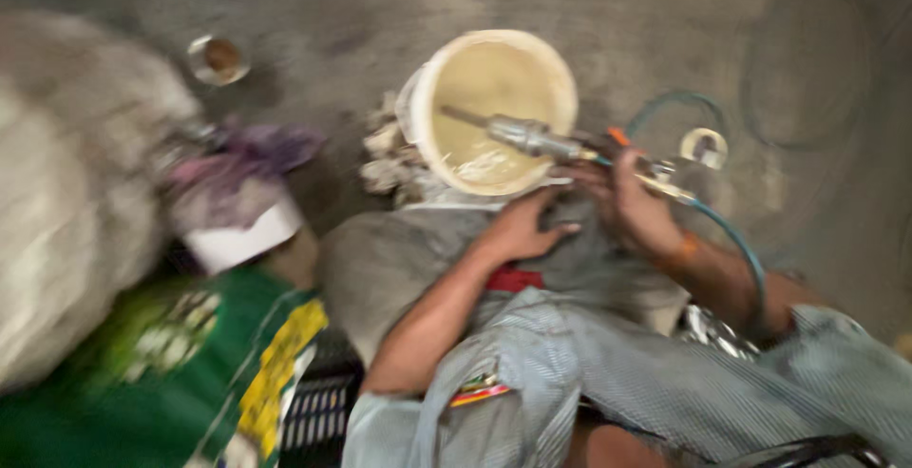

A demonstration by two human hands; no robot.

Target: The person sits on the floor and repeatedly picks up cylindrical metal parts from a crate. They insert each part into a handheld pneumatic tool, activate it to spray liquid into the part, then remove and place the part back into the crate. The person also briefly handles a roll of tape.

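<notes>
While the head view is blurred, the main things can still be told. Lying closed around the rear of a metal air tool (532, 135), the right hand (635, 204) grips it beside an orange trigger part, and the tool's thin tip reaches out over the open mouth of a cream plastic bucket (560, 78). A teal hose (736, 240) runs from the tool's back end, past the right wrist and down along the forearm. Fingers spread, the left hand (521, 230) rests flat and open on a grey cloth-covered bundle (399, 259) just below the bucket, gripping nothing. Both forearms come out of striped blue-grey sleeves. On the concrete floor (332, 12), a small round tin (218, 59) stands well left of the bucket, and a green and yellow sack (190, 373) lies at lower left.
</notes>
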